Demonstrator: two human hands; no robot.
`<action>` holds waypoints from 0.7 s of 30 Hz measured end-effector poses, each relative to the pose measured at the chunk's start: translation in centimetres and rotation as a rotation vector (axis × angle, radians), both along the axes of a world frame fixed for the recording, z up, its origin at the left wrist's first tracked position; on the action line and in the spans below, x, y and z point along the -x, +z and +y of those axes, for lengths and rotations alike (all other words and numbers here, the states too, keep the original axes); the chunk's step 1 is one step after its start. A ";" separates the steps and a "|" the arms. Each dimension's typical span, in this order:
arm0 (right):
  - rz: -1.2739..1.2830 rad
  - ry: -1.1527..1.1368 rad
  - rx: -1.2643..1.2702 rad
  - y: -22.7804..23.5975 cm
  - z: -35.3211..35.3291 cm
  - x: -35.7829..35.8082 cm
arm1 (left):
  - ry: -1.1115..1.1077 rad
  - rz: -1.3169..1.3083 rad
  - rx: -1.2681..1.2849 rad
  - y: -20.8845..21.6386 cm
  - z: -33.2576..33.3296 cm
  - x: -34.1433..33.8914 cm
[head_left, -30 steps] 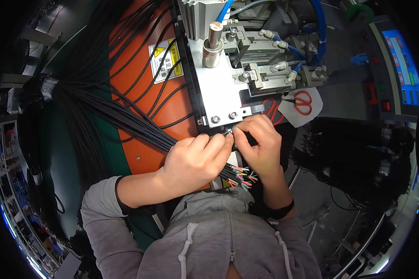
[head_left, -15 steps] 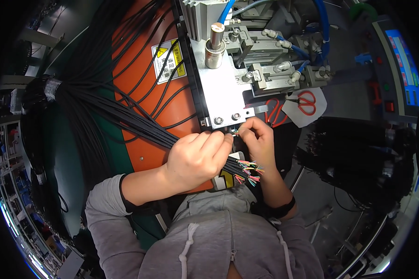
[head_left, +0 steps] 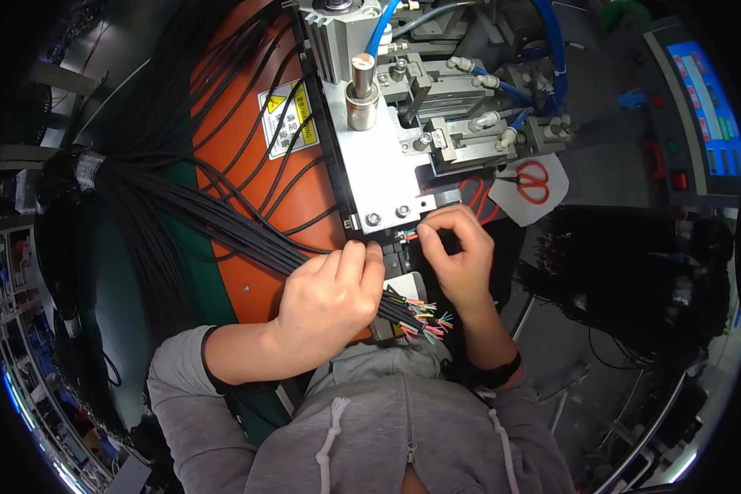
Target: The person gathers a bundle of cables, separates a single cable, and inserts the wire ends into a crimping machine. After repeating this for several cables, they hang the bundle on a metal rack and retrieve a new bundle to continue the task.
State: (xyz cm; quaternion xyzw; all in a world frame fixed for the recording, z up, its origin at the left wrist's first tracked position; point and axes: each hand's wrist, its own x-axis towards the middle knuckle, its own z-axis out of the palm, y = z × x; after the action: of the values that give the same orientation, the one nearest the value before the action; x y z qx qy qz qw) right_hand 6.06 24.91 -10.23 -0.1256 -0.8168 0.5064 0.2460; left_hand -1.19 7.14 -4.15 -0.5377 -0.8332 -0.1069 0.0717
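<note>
Beneath the front edge of a metal clamping plate [head_left: 362, 169] my two hands work close together. My left hand [head_left: 331, 292] is closed, its thumb and fingertips pinching a black cable by the plate's lower left corner. Short coloured wires [head_left: 409, 235] show at the cable's end, under the plate. My right hand [head_left: 463, 251] pinches at the tips of these wires with thumb and forefinger, the other fingers curled. Below my left hand passes a thick bundle of black cables [head_left: 247, 230], whose stripped, many-coloured wire ends [head_left: 424, 319] fan out near my lap.
Pneumatic cylinders [head_left: 469, 107] with blue hoses stand behind the plate. Red-handled scissors [head_left: 533, 183] lie on white paper at the right, near a control screen [head_left: 708, 107]. More black cables [head_left: 626, 263] hang at the right. An orange panel [head_left: 239, 169] carries a warning label [head_left: 291, 119].
My left hand has drawn slightly left and down, my right hand slightly right, so a gap has opened between them. The coloured wires show more clearly. The whole view has shifted a little.
</note>
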 end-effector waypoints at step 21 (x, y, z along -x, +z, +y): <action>0.420 0.148 0.600 3.1 -2.9 0.1 | -0.184 -0.094 -0.509 -0.1 0.5 1.8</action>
State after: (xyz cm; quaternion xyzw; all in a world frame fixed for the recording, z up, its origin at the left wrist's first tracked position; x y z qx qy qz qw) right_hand 6.00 22.00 -7.17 -0.0262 -0.5708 0.7543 0.3233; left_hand -2.96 7.63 -4.23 -0.5705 -0.7296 -0.3436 0.1557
